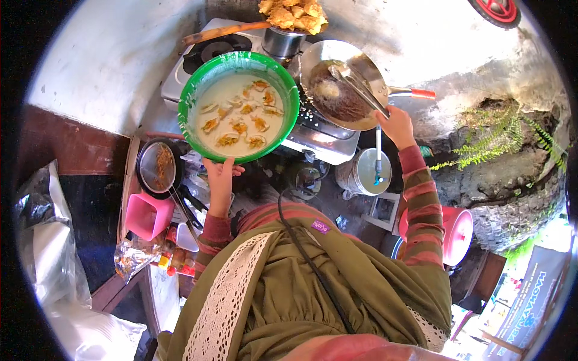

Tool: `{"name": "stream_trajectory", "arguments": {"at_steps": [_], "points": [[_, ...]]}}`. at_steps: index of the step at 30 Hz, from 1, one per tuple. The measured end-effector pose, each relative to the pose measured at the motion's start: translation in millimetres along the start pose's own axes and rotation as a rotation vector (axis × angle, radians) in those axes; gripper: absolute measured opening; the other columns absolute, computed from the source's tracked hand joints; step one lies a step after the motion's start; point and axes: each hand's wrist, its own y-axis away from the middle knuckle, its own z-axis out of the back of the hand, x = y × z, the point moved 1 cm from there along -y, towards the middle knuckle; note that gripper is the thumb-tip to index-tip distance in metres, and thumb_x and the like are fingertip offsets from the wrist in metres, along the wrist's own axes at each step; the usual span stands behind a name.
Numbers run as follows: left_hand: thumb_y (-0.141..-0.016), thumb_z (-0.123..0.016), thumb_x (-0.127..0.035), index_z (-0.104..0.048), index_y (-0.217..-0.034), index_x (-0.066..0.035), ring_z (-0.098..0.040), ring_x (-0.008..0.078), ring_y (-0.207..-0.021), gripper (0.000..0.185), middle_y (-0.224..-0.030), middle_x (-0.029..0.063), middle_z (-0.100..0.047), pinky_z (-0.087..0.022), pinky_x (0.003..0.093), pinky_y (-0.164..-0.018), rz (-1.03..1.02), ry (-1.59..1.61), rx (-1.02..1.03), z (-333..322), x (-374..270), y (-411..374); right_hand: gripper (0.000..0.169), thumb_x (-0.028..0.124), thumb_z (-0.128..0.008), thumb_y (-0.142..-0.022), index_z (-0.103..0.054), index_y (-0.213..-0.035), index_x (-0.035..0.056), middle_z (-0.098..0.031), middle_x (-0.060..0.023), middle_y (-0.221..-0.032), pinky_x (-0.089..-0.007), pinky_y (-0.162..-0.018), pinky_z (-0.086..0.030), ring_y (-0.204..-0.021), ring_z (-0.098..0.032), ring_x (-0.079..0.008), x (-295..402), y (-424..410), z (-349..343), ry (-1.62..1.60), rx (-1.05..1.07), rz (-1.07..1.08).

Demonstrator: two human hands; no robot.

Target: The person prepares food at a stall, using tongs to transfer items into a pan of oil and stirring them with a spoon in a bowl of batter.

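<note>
My left hand (pixel 220 182) grips the near rim of a green plastic basin (pixel 294 106). Pale batter (pixel 207 101) fills the basin, and several pieces with orange shredded filling lie half sunk in it. In my right hand (pixel 399 128) is a pair of metal tongs (pixel 363 92), their tips over the far side of a metal wok (pixel 379 58). Dark bubbling oil (pixel 343 110) stands in the wok around a pale piece of food (pixel 327 89). The wok sits on the right side of a gas stove (pixel 325 142); the basin overhangs the stove's left front.
Golden fried pieces (pixel 295 16) are heaped over a metal pot (pixel 283 43) behind the basin, beside a wooden handle (pixel 226 32). A mesh strainer (pixel 156 167) and pink container (pixel 149 216) stand left. At right are a pail (pixel 368 171) and the wok's red-tipped handle (pixel 422 94).
</note>
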Motion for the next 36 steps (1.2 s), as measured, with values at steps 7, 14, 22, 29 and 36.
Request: {"name": "stream_trajectory", "arguments": {"at_steps": [7, 14, 22, 29, 36], "points": [[-0.086, -0.053, -0.004, -0.010, -0.131, -0.002, -0.059, 0.0161, -0.055, 0.062, -0.084, 0.0137, -0.058, -0.047, 0.0227, -0.049, -0.015, 0.007, -0.020, -1.0, 0.0, 1.1, 0.044, 0.047, -0.056, -0.076, -0.065, -0.084, 0.0053, -0.064, -0.0188, -0.079, -0.0446, -0.073, -0.049, -0.081, -0.062, -0.0357, -0.7, -20.1, 21.4, 0.114, 0.047, -0.026], [-0.086, -0.053, -0.005, -0.012, -0.130, -0.001, -0.059, 0.0157, -0.054, 0.060, -0.083, 0.0135, -0.058, -0.047, 0.0221, -0.047, -0.035, -0.002, -0.008, 1.3, 8.9, -4.6, 0.052, 0.050, -0.040, -0.085, -0.065, -0.087, 0.0046, -0.064, -0.0171, -0.075, -0.0415, -0.074, -0.048, -0.074, -0.063, -0.0325, -38.6, -69.2, 34.4, 0.095, 0.295, -0.142], [-0.085, -0.053, -0.005, -0.016, -0.126, -0.002, -0.059, 0.0156, -0.054, 0.055, -0.085, 0.0131, -0.057, -0.047, 0.0226, -0.045, -0.066, 0.013, -0.023, 0.8, 8.2, -4.2, 0.055, 0.055, -0.046, -0.084, -0.064, -0.078, 0.0035, -0.045, -0.0009, -0.050, -0.0280, -0.038, -0.039, -0.041, -0.048, -0.0124, -14.4, -75.3, 95.8, -0.156, 0.414, -0.285], [-0.084, -0.054, -0.004, -0.017, -0.124, -0.002, -0.059, 0.0157, -0.055, 0.055, -0.086, 0.0140, -0.056, -0.048, 0.0232, -0.046, -0.059, 0.043, -0.037, 3.2, 7.4, -0.7, 0.057, 0.055, -0.047, -0.086, -0.066, -0.083, 0.0015, -0.045, -0.0025, -0.051, -0.0274, -0.040, -0.037, -0.041, -0.047, -0.0105, 86.6, -49.8, 132.8, -0.326, 0.430, -0.041], [-0.082, -0.055, -0.001, -0.019, -0.122, -0.004, -0.058, 0.0161, -0.053, 0.054, -0.091, 0.0141, -0.057, -0.047, 0.0237, -0.045, -0.069, 0.121, -0.015, 0.3, -0.5, 1.1, 0.055, 0.050, -0.053, -0.081, -0.064, -0.071, -0.0030, -0.058, -0.0233, -0.066, -0.0441, -0.062, -0.046, -0.065, -0.058, -0.0387, 218.2, -50.0, 53.7, -0.041, 0.302, 0.570]]}}
